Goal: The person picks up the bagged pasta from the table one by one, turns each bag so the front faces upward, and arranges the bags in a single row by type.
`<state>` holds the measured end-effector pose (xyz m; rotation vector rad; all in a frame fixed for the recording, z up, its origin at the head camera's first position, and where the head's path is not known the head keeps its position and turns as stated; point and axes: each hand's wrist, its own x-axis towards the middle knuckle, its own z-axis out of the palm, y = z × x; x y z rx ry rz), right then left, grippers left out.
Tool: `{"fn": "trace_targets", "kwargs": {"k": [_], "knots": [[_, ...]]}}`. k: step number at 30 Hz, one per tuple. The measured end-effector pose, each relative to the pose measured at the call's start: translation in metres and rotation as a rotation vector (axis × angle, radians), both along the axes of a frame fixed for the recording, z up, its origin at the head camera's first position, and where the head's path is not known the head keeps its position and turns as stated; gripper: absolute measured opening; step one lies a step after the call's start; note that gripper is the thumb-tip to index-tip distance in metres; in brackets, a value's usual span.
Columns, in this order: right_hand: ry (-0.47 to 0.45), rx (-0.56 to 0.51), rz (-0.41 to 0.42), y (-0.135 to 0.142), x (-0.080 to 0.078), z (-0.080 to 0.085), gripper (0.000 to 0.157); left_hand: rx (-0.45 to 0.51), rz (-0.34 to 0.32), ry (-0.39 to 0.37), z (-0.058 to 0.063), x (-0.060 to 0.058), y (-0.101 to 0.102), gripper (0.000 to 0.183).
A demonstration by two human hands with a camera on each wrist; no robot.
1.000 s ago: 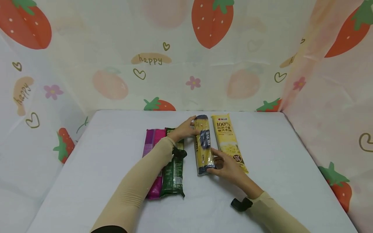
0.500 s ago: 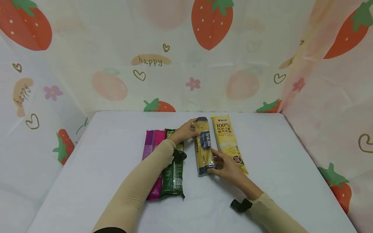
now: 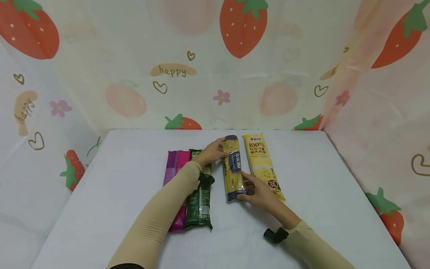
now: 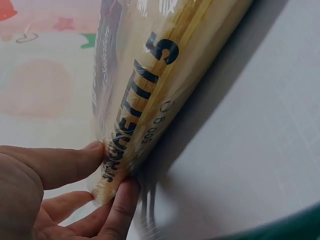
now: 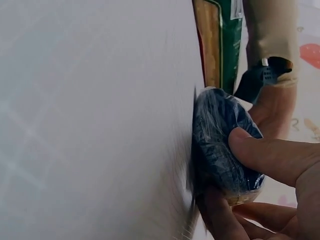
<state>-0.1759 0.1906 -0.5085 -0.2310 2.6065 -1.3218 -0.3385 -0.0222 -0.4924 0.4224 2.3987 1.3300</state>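
Note:
A clear pack of spaghetti (image 3: pixel 232 179) with dark blue ends lies lengthwise near the middle of the table. My left hand (image 3: pixel 212 152) pinches its far end from the left. In the left wrist view, the thumb presses one face of the spaghetti pack (image 4: pixel 145 95) and fingers curl under the other. My right hand (image 3: pixel 260 192) grips the near end from the right. The right wrist view has the thumb across the pack's blue wrapped end (image 5: pixel 217 140), with fingers beneath, close to the tabletop.
Left of the spaghetti, a magenta pack (image 3: pixel 178 222) lies beside a green pack (image 3: pixel 199 205), both partly behind my left arm. A yellow pasta pack (image 3: pixel 260 157) lies slightly slanted on the right. Strawberry-print cloth (image 3: pixel 188 97) stands around the white table (image 3: pixel 312 175).
The spaghetti pack has shifted slightly left, its label moving with it. Both hands keep the same hold, and the other packs stay put.

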Motion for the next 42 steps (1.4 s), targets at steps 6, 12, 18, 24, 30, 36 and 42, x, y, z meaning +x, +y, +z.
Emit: {"fn": "trace_targets", "kwargs": {"k": [6,12,18,24,30,36,42], "knots": [[0.019,0.020,0.009,-0.005,0.000,-0.001,0.090,-0.053,0.002,0.025,-0.001,0.001,-0.003,0.075],[0.090,0.131,0.053,-0.007,-0.001,-0.001,0.093,-0.113,-0.010,0.054,-0.002,0.002,-0.006,0.070],[0.124,0.239,0.087,-0.010,-0.002,-0.001,0.094,-0.122,-0.045,0.078,-0.001,0.004,-0.017,0.062],[0.170,0.274,0.093,-0.012,0.003,0.005,0.096,-0.093,-0.090,0.120,0.004,0.007,-0.042,0.052],[0.317,0.186,0.116,-0.022,0.015,0.018,0.086,-0.144,-0.106,0.186,0.010,0.011,-0.073,0.052],[0.370,0.108,0.184,-0.038,0.026,0.023,0.082,-0.253,-0.137,0.238,0.016,0.017,-0.095,0.054],[0.327,0.065,0.274,-0.053,0.033,0.018,0.084,-0.354,-0.176,0.301,0.018,0.021,-0.102,0.063]]}}
